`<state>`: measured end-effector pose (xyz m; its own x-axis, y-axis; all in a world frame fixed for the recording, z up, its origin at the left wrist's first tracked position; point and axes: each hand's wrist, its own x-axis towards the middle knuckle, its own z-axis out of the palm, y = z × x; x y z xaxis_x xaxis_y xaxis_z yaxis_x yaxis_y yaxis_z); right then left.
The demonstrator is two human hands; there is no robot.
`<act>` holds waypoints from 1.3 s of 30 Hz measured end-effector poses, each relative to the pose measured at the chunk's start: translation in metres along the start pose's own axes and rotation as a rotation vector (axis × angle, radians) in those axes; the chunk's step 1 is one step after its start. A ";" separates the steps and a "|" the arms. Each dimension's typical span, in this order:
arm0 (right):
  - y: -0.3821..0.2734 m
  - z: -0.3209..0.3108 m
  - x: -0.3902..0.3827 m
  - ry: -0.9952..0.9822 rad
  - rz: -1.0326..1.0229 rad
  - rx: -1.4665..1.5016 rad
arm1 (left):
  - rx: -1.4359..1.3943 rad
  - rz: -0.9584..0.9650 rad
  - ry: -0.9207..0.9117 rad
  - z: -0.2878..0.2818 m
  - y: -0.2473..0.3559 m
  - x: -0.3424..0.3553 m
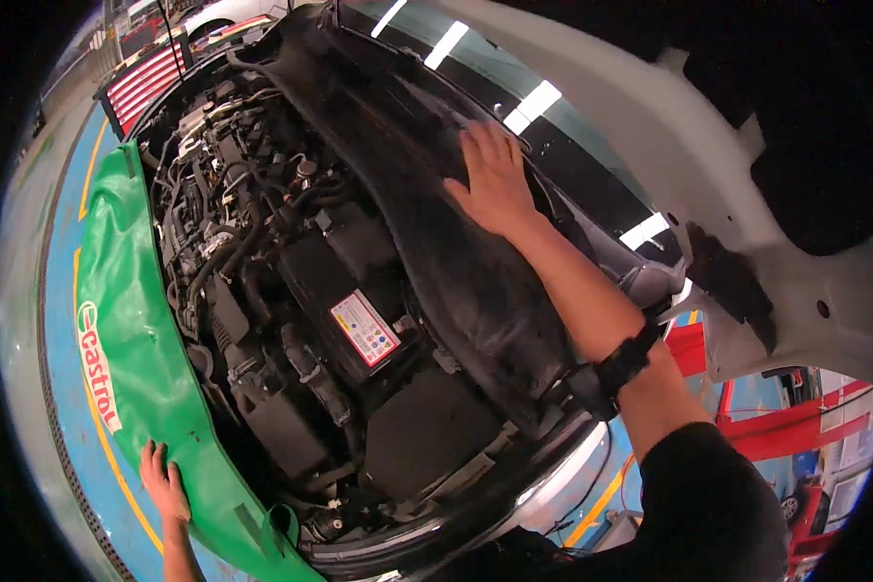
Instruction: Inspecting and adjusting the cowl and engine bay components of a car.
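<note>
My right hand (497,184) lies with fingers stretched out on the black cowl panel (436,194) below the windshield (485,73). A dark band (623,361) circles my right forearm. At the lower left my left hand (165,485) rests, fingers apart, on a green fender cover (136,291) draped over the car's front edge. Between my hands is the open engine bay, with a black car battery (315,272) that bears a red-and-white label (365,328). Hoses and wiring fill the engine (228,184) farther off.
The raised hood (592,107) hangs over the upper right. A red tool cabinet (145,92) stands beyond the far front corner. The floor (63,320) is blue with yellow lines. Red equipment (795,427) stands at the right.
</note>
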<state>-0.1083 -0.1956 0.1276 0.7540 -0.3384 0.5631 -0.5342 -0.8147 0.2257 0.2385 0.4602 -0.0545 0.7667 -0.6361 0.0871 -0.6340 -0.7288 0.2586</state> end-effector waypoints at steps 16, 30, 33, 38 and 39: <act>-0.029 -0.004 0.040 -0.048 0.461 1.154 | -0.005 -0.023 -0.020 -0.005 0.010 -0.002; -0.078 -0.038 -0.085 -0.103 0.358 0.828 | 0.017 -0.015 -0.017 -0.003 0.007 0.000; -0.065 -0.026 -0.091 -0.128 0.604 0.798 | 0.025 -0.020 -0.024 -0.006 0.012 0.002; -0.004 -0.019 -0.063 0.043 0.136 0.110 | 0.010 -0.059 -0.035 -0.010 0.019 -0.001; -0.004 -0.019 -0.056 -0.117 0.170 -0.050 | 0.011 -0.069 -0.037 -0.010 0.020 -0.001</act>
<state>-0.1554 -0.1644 0.1104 0.6887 -0.5239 0.5012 -0.6738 -0.7178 0.1755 0.2261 0.4491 -0.0402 0.8044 -0.5931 0.0334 -0.5811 -0.7739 0.2518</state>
